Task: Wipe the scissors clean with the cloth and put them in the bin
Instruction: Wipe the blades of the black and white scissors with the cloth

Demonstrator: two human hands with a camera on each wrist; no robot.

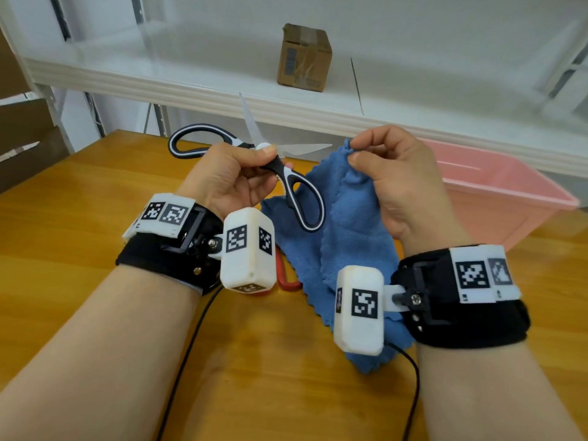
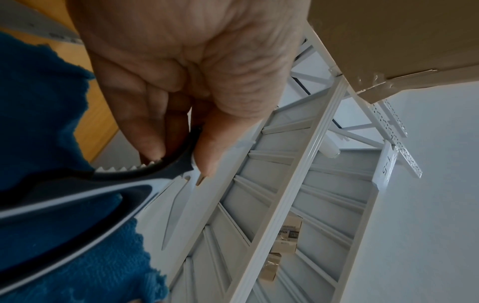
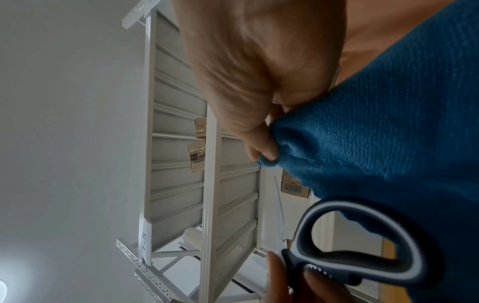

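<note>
Black-and-white scissors [image 1: 288, 181] are held above the wooden table, blades spread apart, one pointing up and one to the right. My left hand [image 1: 269, 165] grips them near the pivot, thumb on top; the left wrist view shows that hand [image 2: 181, 157] on the scissors [image 2: 145, 174]. My right hand [image 1: 354, 151] pinches the top corner of a blue cloth [image 1: 350, 224], which hangs down to the table just right of the scissors. In the right wrist view the hand [image 3: 267, 155] pinches the cloth [image 3: 388, 133] beside a scissor handle loop [image 3: 350, 264]. The pink bin [image 1: 509, 198] stands at the right.
A white shelf [image 1: 191, 87] runs along the back of the table [image 1: 95, 192] and carries a small cardboard box [image 1: 304, 58]. Something red [image 1: 288, 278] lies partly under the cloth. Black cables [image 1: 187, 351] trail from both wrists toward me. Brown cardboard [image 1: 28, 135] stands at the far left.
</note>
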